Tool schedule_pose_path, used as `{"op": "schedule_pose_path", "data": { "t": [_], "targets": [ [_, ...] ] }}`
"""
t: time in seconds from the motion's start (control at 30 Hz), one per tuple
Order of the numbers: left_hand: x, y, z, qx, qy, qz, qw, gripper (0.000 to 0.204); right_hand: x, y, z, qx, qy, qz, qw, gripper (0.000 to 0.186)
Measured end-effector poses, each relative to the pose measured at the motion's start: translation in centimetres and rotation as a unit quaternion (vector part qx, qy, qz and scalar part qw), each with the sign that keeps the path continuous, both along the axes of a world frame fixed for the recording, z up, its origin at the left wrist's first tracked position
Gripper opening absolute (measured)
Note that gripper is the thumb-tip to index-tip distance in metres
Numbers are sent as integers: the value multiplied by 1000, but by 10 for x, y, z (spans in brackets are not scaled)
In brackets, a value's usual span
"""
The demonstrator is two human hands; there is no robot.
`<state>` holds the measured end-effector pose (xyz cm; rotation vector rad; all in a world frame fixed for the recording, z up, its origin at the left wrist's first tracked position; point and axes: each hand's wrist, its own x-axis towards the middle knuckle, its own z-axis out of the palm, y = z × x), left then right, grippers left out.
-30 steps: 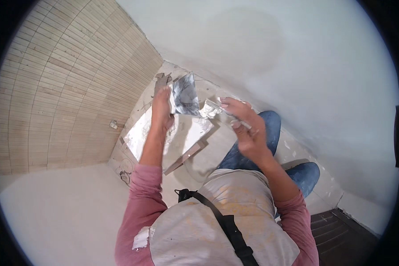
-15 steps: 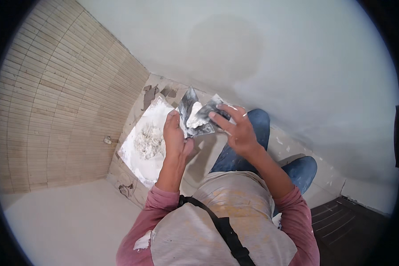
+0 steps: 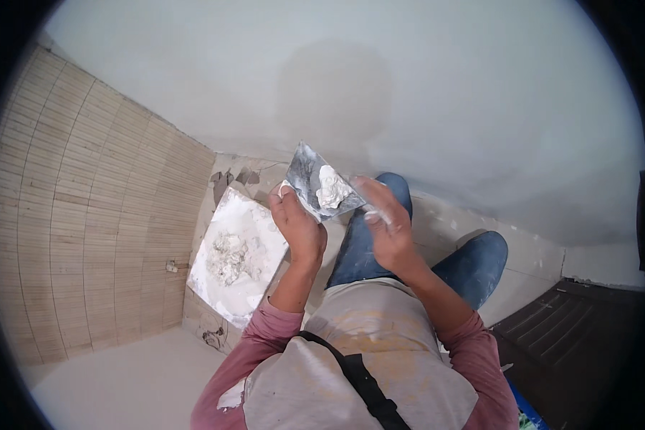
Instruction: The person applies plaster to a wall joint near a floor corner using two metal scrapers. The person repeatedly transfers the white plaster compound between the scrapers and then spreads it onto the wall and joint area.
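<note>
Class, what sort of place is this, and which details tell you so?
Probably a room being renovated: the left hand holds a metal plate bearing white paste, a smeared white board with a clumpy heap sits nearby, and a plain pale wall meets a strip-tiled wall.

Vs. ½ sec ago, our putty lump (image 3: 331,188) sits uncovered on our metal plate (image 3: 305,172), not pressed by the R-hand tool, now too blurred to tell. Our L hand (image 3: 301,228) is in twd ctr. from approx. 10 o'clock a sec ago; our R hand (image 3: 388,226) drops to the plate's 4 o'clock. Our view turns: a blue thing (image 3: 524,408) shows betw. 4 & 5 o'clock.
</note>
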<state>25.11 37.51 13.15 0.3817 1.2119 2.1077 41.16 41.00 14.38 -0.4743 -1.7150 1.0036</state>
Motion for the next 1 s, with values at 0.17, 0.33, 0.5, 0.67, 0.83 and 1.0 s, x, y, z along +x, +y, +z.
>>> {"op": "schedule_pose_path", "data": {
  "t": [0.17,0.33,0.5,0.67,0.83,1.0],
  "targets": [
    [29,16,13,17,1,-47,999,17,48,14,-11,50,-112,-91,988,56],
    [46,25,30,-60,20,-208,976,22,128,28,-22,-400,-47,-111,909,26],
    [94,37,21,-140,-42,-514,845,21,181,51,-53,-444,375,175,795,32],
    [137,43,12,-114,-26,-565,816,18,197,29,-83,-494,293,126,809,27],
    [132,67,27,-151,5,-536,831,19,243,-5,-65,-420,-78,-26,904,24],
    [136,78,41,-136,30,-560,817,28,293,-11,3,-190,-152,-176,954,35]
  ]
}}
